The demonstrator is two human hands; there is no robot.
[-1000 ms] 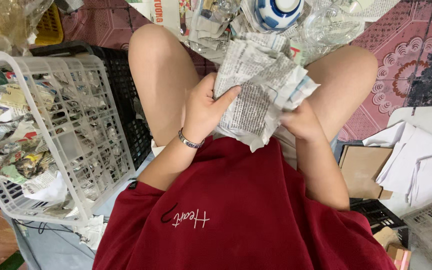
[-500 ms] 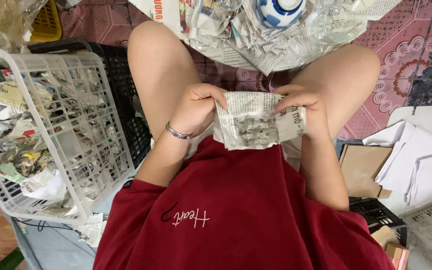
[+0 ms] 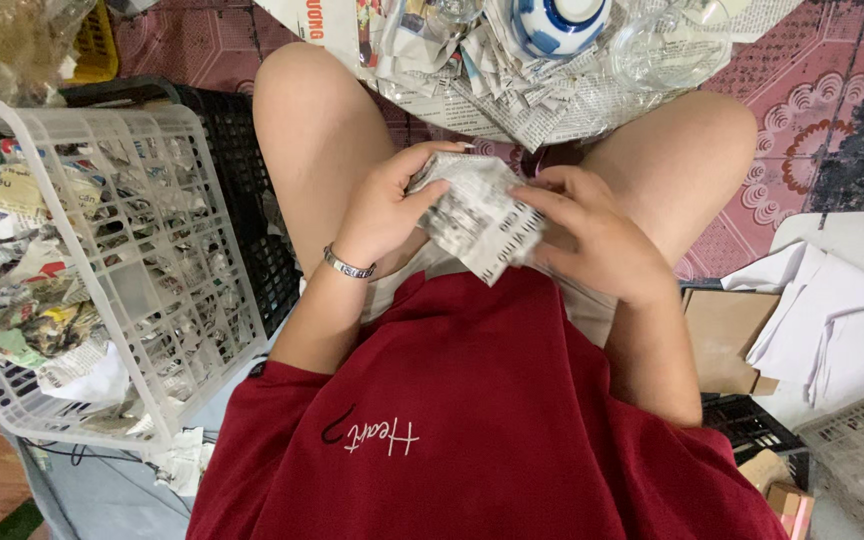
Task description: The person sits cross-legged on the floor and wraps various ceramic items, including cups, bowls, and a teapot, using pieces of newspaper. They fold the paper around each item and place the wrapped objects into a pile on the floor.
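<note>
Newspaper bundle (image 3: 479, 218): a small packet wrapped in printed newsprint, held in both hands above the person's lap, between the bare knees.
Left hand (image 3: 384, 213): cups the bundle's left side; the thumb lies across its top edge and the fingers (image 3: 422, 172) are curled around it, pressing the paper in. A thin metal bracelet (image 3: 348, 266) sits at the wrist.
Right hand (image 3: 592, 235): covers the bundle's right side; its fingers (image 3: 542, 200) lie flat and close together over the paper, folding it down.
What changed: half a second ago the sheet was wider and flatter, stretched between the two hands; a second ago it was a loose, large crumple. It is now a tight, compact packet, so the wrapping looks nearly closed.
Beyond the bundle: a pile of crumpled newspaper (image 3: 512, 90) lies on the floor past the knees, with a blue-and-white ceramic bowl (image 3: 560, 20) resting on it.
Left of the bundle: a white plastic basket (image 3: 157, 250) filled with paper-wrapped lumps, a black crate (image 3: 242, 170) behind it.
Right of the bundle: white sheets (image 3: 842, 320) and a brown cardboard piece (image 3: 727, 340).
Below the bundle: the person's dark red shirt (image 3: 492, 430).
</note>
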